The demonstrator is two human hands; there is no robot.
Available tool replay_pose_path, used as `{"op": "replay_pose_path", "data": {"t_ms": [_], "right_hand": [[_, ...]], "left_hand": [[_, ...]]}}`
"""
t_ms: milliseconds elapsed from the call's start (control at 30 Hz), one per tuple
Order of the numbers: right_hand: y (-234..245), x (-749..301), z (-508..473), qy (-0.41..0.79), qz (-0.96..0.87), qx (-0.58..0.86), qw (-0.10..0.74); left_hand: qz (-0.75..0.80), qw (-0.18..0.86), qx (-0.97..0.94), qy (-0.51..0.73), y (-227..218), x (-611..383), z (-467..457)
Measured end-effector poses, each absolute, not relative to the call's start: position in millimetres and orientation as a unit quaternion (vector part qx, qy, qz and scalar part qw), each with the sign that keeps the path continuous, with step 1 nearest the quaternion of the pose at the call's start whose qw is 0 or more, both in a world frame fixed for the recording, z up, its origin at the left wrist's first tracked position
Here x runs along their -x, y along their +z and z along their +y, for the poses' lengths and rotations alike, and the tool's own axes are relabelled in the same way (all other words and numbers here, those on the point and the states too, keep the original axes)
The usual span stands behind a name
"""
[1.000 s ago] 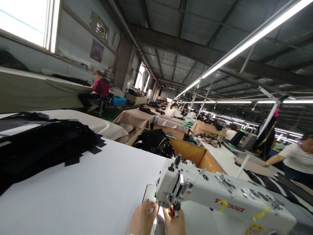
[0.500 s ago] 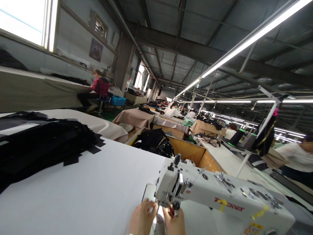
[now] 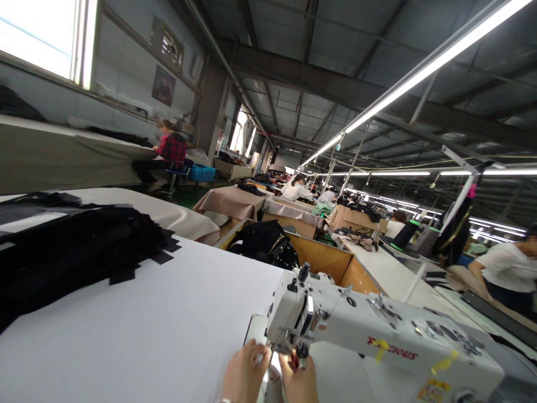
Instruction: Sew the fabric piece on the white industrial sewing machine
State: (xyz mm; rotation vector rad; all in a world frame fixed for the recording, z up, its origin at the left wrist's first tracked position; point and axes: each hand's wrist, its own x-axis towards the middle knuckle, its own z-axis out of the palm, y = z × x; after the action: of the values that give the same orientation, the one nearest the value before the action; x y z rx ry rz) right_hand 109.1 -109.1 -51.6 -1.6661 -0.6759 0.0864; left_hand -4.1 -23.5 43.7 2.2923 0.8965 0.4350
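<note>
A white sewing machine (image 3: 356, 319) with red lettering stands at the lower right. My left hand (image 3: 246, 366) is at the left of its needle area, thumb and fingers pinched together close to the presser foot. What that pinch holds, if anything, is too small to make out. On the other side of the needle, my right hand (image 3: 297, 376) has its fingers curled in under the machine head, partly covered by it. Something small and reddish shows by those fingers, but I cannot tell what it is. A bright light shines between both hands.
A pile of black fabric pieces (image 3: 84, 246) lies on the white table (image 3: 176, 313) at left. Behind the machine, a wooden bin (image 3: 323, 254) holds black bags (image 3: 266, 243). Thread cones (image 3: 405, 235) stand at right. A co-worker in white (image 3: 509, 268) bends over the neighbouring table.
My hands stay nearly still at the needle area. At the far right, the co-worker in white has shifted, with an arm now showing lower over the table.
</note>
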Motion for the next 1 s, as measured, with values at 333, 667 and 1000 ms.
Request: {"op": "replay_pose_path", "data": {"t_ms": [333, 667, 1000], "right_hand": [[-52, -109, -111, 0.048, -0.296, 0.726, 0.619], [-62, -114, -109, 0.029, -0.300, 0.729, 0.615], [-53, -112, -109, 0.015, -0.312, 0.730, 0.608]], "left_hand": [[0.344, 0.320, -0.869, 0.155, 46, 4, -24], [0.349, 0.297, -0.875, 0.157, 52, 4, -26], [0.341, 0.297, -0.876, 0.167, 48, 5, -26]]}}
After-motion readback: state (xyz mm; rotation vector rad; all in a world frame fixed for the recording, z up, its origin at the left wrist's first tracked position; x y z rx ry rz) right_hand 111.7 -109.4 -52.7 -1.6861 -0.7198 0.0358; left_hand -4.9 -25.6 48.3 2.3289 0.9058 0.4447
